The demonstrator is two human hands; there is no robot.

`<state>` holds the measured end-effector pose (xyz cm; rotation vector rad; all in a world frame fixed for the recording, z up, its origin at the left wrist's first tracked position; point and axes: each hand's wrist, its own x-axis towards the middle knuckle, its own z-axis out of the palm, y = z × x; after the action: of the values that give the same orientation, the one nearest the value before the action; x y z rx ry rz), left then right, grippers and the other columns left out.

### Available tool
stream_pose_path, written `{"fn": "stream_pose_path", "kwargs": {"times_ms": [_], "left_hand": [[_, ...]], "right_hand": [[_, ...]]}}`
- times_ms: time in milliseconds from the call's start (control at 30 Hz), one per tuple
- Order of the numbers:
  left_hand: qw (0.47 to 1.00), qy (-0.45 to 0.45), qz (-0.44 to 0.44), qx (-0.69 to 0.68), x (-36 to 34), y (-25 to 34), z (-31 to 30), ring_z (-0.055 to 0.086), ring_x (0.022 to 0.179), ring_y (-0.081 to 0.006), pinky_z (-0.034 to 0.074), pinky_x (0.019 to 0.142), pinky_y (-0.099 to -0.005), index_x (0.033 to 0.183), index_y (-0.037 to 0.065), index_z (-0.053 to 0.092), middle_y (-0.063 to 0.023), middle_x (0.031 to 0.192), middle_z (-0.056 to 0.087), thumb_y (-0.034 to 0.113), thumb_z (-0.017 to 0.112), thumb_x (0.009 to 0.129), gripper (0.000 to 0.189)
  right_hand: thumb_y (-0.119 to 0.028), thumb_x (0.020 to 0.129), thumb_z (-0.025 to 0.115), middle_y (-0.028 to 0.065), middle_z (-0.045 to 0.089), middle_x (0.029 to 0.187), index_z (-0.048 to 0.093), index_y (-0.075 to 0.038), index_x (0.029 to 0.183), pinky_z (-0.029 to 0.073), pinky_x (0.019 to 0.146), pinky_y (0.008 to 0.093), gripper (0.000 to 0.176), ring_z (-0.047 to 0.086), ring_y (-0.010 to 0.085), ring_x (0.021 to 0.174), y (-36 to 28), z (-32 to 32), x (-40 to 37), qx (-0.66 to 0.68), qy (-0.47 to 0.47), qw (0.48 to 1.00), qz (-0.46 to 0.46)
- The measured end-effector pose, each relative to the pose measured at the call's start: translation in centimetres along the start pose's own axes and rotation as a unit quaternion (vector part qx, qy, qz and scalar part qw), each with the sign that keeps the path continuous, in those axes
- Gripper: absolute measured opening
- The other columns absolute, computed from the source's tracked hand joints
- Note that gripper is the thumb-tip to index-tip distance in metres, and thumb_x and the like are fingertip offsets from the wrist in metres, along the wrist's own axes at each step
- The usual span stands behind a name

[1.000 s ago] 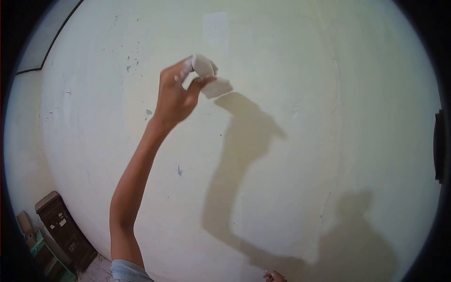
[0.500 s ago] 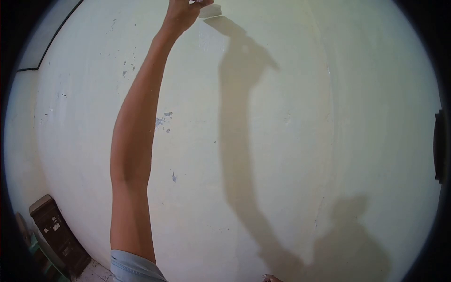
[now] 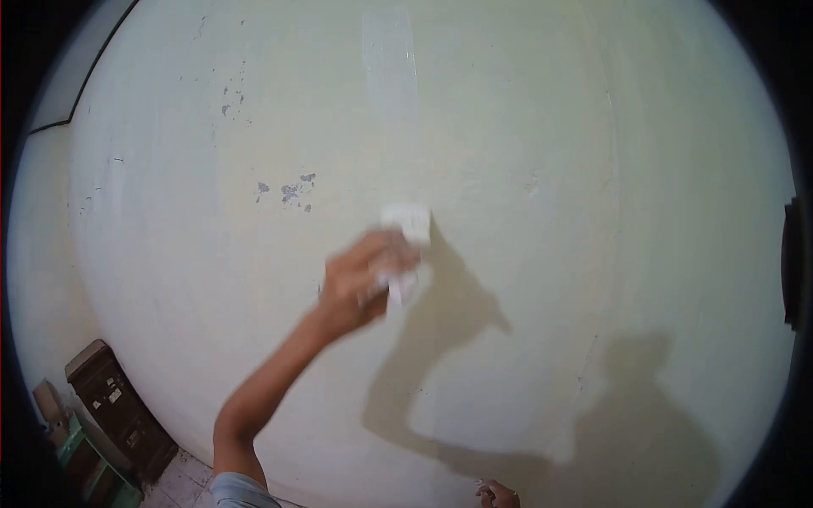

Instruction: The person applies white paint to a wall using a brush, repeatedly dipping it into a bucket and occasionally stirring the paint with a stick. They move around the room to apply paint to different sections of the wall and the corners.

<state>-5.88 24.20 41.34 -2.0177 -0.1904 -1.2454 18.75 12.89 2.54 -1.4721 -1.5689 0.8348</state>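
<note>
My left hand (image 3: 360, 279), blurred by motion, is closed around a paintbrush (image 3: 408, 222) in front of the wall (image 3: 525, 254). The brush's wide white end points up against the wall, and part of its pale handle shows below the fingers. Above it runs a lighter, wet-looking strip (image 3: 389, 63) about as broad as the brush. At the bottom edge, my right hand (image 3: 497, 494) shows only in part, its fingers curled and marked with white. I cannot tell what that hand holds.
Peeled paint patches (image 3: 292, 190) mark the wall on the left. A dark brown cabinet (image 3: 123, 406) stands at lower left beside a green piece of furniture (image 3: 80, 449). A dark object (image 3: 793, 262) sits at the right edge. My arm casts a shadow (image 3: 449, 313) on the wall.
My left hand has come down from the top edge to mid-view with the paintbrush, the elbow now bent. The lighter strip is exposed above. More of my right hand shows.
</note>
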Motion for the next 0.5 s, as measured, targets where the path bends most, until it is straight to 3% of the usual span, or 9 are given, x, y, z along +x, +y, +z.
{"fn": "stream_pose_path", "kwargs": {"times_ms": [133,167,233,300,367,400,467,500], "left_hand": [[0.972,-0.009,-0.173,-0.158,-1.4,2.4,-0.1,0.061,0.07,-0.0253,0.049,0.06,-0.0289,0.08,0.0,0.058,-0.0125,0.077,0.06,-0.019,0.051,0.062,0.027],[0.982,-0.001,-0.141,-0.129,-0.3,1.9,-0.2,0.06,0.066,-0.02,0.049,0.059,-0.0279,0.076,-0.002,0.056,-0.0115,0.074,0.059,-0.02,0.048,0.064,0.023],[0.966,0.018,-0.184,-0.18,1.5,-0.5,-0.2,0.058,0.066,-0.0154,0.048,0.058,-0.0264,0.077,-0.003,0.055,-0.0099,0.073,0.059,-0.019,0.045,0.066,0.022],[0.972,0.076,-0.154,-0.159,4.5,-3.3,-0.4,0.058,0.065,-0.0145,0.048,0.06,-0.0254,0.079,-0.002,0.057,-0.0101,0.073,0.061,-0.018,0.041,0.068,0.025],[0.991,0.135,0.001,0.005,9.4,-6.6,-1.7,0.064,0.071,-0.0176,0.05,0.064,-0.0276,0.081,-0.001,0.061,-0.0111,0.077,0.065,-0.014,0.046,0.07,0.023],[0.982,0.159,0.032,0.098,12.1,-7.1,-2.7,0.064,0.072,-0.0188,0.05,0.066,-0.0271,0.083,-0.001,0.063,-0.0115,0.078,0.066,-0.011,0.05,0.071,0.02],[0.97,0.213,0.079,0.085,16.9,-9.7,-3.7,0.062,0.067,-0.0184,0.048,0.064,-0.0269,0.085,-0.001,0.063,-0.0113,0.075,0.065,-0.006,0.057,0.073,0.014],[0.956,0.192,0.078,0.206,18.2,-10.9,-4.3,0.062,0.073,-0.0191,0.048,0.065,-0.027,0.087,0.003,0.063,-0.0091,0.088,0.065,-0.005,0.056,0.076,0.015]], "right_hand": [[-0.024,0.088,0.046,0.0177,0.059,0.099,0.056,-0.005,0.108,0.043,0.082,0.039,0.03,0.056,0.0333,0.091,4.8,1.8,1.5,-0.041,0.018,0.99,-0.131],[-0.023,0.088,0.046,0.0171,0.06,0.098,0.056,-0.005,0.108,0.043,0.082,0.039,0.029,0.056,0.0325,0.09,5.1,1.8,1.6,-0.031,0.016,0.992,-0.122],[-0.021,0.087,0.047,0.0161,0.06,0.096,0.056,-0.005,0.109,0.043,0.081,0.039,0.029,0.057,0.0308,0.089,3.1,0.9,1.1,-0.014,0.012,0.995,-0.102],[-0.017,0.086,0.047,0.0161,0.06,0.098,0.055,-0.005,0.111,0.044,0.081,0.0386,0.03,0.057,0.0299,0.09,0.5,-0.1,0.3,0.033,0.01,0.998,-0.055],[-0.015,0.086,0.046,0.0165,0.06,0.1,0.054,-0.004,0.114,0.044,0.082,0.038,0.031,0.057,0.0293,0.092,0.4,-0.3,-0.1,0.053,-0.002,0.998,-0.021],[-0.015,0.086,0.046,0.0168,0.06,0.102,0.053,-0.003,0.115,0.043,0.084,0.0375,0.032,0.056,0.0292,0.094,1.0,-0.3,0.0,0.048,-0.012,0.999,-0.013],[-0.014,0.087,0.046,0.0175,0.06,0.104,0.052,-0.001,0.117,0.043,0.085,0.0367,0.034,0.056,0.0291,0.096,1.9,-0.2,-0.1,0.079,-0.013,0.997,0.021],[-0.015,0.087,0.046,0.0179,0.06,0.104,0.051,-0.001,0.118,0.043,0.086,0.0363,0.034,0.056,0.0293,0.097,2.3,0.1,-0.1,0.116,-0.005,0.992,0.046]]}}
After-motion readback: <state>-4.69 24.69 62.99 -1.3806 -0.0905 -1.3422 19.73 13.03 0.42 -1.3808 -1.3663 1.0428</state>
